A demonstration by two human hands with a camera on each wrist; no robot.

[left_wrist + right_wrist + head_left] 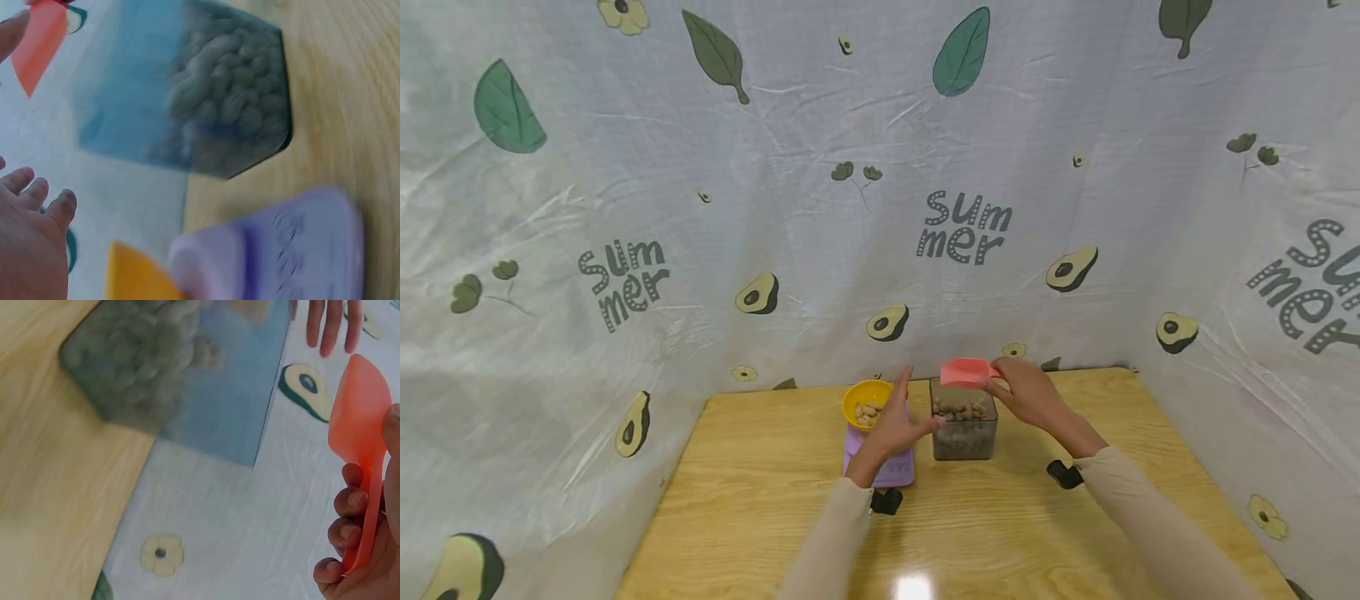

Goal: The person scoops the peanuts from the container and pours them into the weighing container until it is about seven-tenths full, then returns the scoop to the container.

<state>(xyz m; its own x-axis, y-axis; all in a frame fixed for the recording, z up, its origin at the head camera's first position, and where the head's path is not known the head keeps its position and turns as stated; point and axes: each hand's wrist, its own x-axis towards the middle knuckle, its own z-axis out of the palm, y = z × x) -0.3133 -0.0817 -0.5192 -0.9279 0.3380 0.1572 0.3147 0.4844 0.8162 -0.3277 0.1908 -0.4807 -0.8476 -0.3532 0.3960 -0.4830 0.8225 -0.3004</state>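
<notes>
My right hand [1030, 393] grips the handle of a coral-pink scoop [966, 372], fingers curled round it in the right wrist view. The scoop is above a see-through grey bin [964, 443] part filled with what look like unshelled peanuts [961, 409]. Between that bin and a yellow bowl [868, 389] hovers my left hand [893, 427], fingers and thumb spread, holding nothing. More peanuts [868, 412] lie in the bowl, which sits on a lavender kitchen scale [895, 477]. My left hand and forearm hide part of bowl and scale in the head view.
A wooden table [760, 467] carries the bin and scale near its back edge. Behind it and at both sides hangs a white cloth [820, 250] printed with avocados, leaves and lettering. Black wrist cameras [1064, 474] are strapped under both forearms.
</notes>
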